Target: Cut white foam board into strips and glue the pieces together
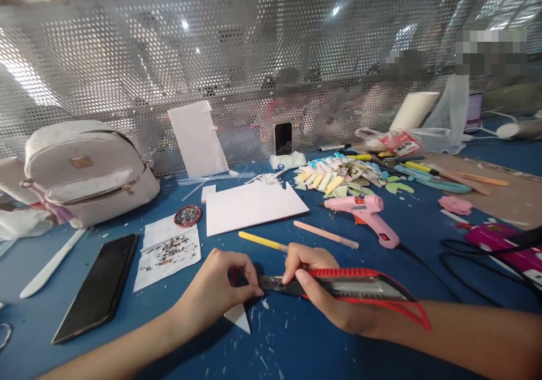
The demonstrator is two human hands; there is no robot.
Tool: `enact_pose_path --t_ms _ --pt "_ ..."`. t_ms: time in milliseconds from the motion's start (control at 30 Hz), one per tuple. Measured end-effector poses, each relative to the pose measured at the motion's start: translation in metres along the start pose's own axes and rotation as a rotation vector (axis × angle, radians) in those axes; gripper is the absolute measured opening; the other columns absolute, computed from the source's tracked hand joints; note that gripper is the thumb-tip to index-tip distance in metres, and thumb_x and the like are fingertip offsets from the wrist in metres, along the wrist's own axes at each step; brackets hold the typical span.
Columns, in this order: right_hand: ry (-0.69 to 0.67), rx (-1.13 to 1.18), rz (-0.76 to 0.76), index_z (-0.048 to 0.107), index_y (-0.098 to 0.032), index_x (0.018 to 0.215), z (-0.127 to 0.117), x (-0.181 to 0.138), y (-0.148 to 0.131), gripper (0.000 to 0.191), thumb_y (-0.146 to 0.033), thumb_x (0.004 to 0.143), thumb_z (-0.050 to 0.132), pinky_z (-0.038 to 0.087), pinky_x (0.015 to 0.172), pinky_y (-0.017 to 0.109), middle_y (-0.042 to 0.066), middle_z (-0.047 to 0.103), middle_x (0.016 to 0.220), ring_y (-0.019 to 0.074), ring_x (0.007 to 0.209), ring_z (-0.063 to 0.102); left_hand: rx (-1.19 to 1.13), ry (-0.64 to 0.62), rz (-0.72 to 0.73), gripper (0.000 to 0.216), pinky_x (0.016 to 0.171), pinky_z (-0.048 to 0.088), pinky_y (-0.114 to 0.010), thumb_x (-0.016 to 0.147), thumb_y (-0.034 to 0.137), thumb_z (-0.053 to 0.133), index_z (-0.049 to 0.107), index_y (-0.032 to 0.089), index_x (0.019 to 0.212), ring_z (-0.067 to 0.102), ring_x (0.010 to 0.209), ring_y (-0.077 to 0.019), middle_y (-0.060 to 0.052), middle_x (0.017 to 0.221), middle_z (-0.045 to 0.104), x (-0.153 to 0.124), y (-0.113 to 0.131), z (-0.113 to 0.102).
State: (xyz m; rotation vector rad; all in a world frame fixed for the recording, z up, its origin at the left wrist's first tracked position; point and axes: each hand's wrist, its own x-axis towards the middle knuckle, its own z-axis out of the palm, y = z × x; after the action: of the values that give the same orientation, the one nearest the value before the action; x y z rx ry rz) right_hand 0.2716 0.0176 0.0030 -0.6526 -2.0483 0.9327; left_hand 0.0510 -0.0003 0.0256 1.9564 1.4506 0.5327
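My right hand grips a red and grey utility knife, its handle reaching back over my wrist. The knife's blade end points left, close to the fingertips of my left hand. My left thumb and index finger are pinched together there; what lies between them is hidden. Under my left hand a pointed white scrap of board sticks out on the blue table. Just beyond the hands lie a yellow pen and a peach pen. A white board lies flat behind them.
A pink glue gun with a black cord lies at right, near a heap of cut paper strips. At left are a black phone, a paper with dark bits and a white backpack. A perforated metal screen closes the back.
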Motion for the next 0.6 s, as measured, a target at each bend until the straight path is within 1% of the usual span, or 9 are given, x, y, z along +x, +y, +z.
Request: enact_pose_path --t_ms 67,133,233,333,400,500,600 --pt "-0.009 0.033 -0.014 0.055 -0.019 0.084 0.002 -0.001 0.002 0.028 -0.036 0.099 0.039 0.035 0.056 0.026 0.000 0.051 0.068 0.0150 0.060 0.051 -0.094 -0.009 -0.013 0.011 0.063 0.040 -0.026 0.076 0.018 0.073 0.067 0.019 0.067 0.057 0.066 -0.0144 0.003 0.071 0.072 0.000 0.001 -0.001" --pt "-0.011 0.041 -0.019 0.055 -0.019 0.084 0.002 0.000 0.003 0.028 -0.038 0.099 0.039 0.034 0.054 0.026 0.000 0.050 0.066 0.0151 0.058 0.050 -0.135 -0.017 0.005 0.009 0.060 0.039 -0.024 0.076 0.014 0.071 0.066 0.019 0.070 0.058 0.064 -0.0131 0.004 0.069 0.071 0.000 0.001 -0.003" --pt "0.000 0.000 -0.009 0.055 -0.019 0.082 0.001 0.001 0.001 0.031 -0.037 0.100 0.038 0.035 0.056 0.026 0.000 0.051 0.066 0.0146 0.059 0.051 -0.053 -0.029 0.044 0.010 0.067 0.038 -0.026 0.074 0.015 0.076 0.068 0.020 0.077 0.059 0.068 -0.0140 0.005 0.073 0.073 0.000 0.002 -0.005" --pt "-0.006 -0.056 0.018 0.056 -0.019 0.078 -0.002 0.002 -0.004 0.038 -0.038 0.102 0.034 0.037 0.059 0.026 0.000 0.053 0.069 0.0143 0.061 0.052 0.081 -0.054 0.047 0.018 0.077 0.036 -0.030 0.067 0.023 0.086 0.072 0.023 0.077 0.061 0.076 -0.0165 0.005 0.082 0.074 0.001 0.001 -0.005" --pt "-0.024 -0.072 0.022 0.055 -0.018 0.075 -0.003 0.004 -0.007 0.043 -0.040 0.103 0.031 0.037 0.059 0.027 0.001 0.054 0.069 0.0141 0.061 0.052 0.099 -0.069 0.053 0.019 0.081 0.033 -0.031 0.066 0.026 0.088 0.073 0.024 0.077 0.063 0.080 -0.0172 0.005 0.085 0.073 0.001 0.000 -0.003" --pt "-0.032 -0.089 -0.008 0.055 -0.018 0.073 -0.004 0.005 -0.008 0.046 -0.041 0.103 0.029 0.038 0.060 0.027 0.001 0.055 0.068 0.0142 0.062 0.053 0.088 -0.077 0.074 0.019 0.081 0.031 -0.032 0.066 0.029 0.088 0.073 0.024 0.077 0.064 0.084 -0.0175 0.005 0.087 0.072 0.001 0.000 0.000" --pt "-0.043 -0.100 -0.039 0.056 -0.019 0.073 -0.002 0.005 -0.006 0.045 -0.040 0.103 0.029 0.040 0.062 0.028 0.001 0.056 0.067 0.0151 0.064 0.054 0.103 -0.074 0.088 0.022 0.079 0.031 -0.031 0.063 0.028 0.090 0.073 0.024 0.077 0.063 0.085 -0.0184 0.004 0.090 0.072 0.002 0.000 0.002"
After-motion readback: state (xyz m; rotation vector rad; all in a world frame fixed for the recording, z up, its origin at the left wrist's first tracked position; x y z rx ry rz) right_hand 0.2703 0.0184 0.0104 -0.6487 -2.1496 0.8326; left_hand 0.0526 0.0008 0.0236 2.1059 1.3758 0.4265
